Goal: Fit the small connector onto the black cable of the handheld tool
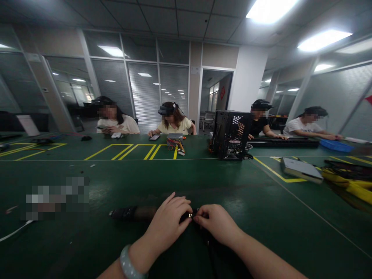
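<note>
On the green table in front of me lies a long, dark, rod-like item (128,213) with a brownish middle and a small metal tip at its left end; its exact kind is unclear. My left hand (173,213) is closed over its right part, thumb and fingers around a small shiny brass-coloured piece (190,215). Close beside it, almost touching, my right hand (216,223) pinches something dark and small, mostly hidden by the fingers. Dark, cord-like material (207,242) trails below the right hand. A pale speckled bangle (129,263) circles my left wrist.
Across the table stand a black computer case (231,135) and a power supply with coloured cables (176,141). A grey box (302,169) and a yellow-and-black bag (348,182) lie right. A white cable (16,231) runs at left. Several people sit opposite.
</note>
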`<state>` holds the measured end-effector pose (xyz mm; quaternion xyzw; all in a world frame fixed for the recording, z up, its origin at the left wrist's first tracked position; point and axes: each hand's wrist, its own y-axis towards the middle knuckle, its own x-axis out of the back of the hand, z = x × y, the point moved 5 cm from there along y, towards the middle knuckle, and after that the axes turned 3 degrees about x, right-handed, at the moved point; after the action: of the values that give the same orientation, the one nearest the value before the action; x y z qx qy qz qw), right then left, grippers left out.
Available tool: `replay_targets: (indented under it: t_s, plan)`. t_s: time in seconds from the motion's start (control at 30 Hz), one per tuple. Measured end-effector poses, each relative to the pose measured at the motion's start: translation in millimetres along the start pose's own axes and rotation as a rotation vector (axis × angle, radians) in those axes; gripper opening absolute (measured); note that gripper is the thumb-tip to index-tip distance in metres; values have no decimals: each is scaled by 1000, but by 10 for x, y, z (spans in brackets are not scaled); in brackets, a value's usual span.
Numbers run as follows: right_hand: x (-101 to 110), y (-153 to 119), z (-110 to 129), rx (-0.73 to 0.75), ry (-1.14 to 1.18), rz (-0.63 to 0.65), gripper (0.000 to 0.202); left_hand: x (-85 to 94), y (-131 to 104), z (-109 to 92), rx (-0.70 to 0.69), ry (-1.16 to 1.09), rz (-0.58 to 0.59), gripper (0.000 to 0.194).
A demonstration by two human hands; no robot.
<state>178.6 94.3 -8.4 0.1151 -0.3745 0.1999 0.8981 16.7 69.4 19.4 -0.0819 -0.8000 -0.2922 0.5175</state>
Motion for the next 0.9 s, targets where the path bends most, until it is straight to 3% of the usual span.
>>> replay_targets:
  t_s: [0.9]
  plan:
    - [-5, 2, -6, 2, 12, 6, 18, -4, -1, -29, 13, -2, 3, 16]
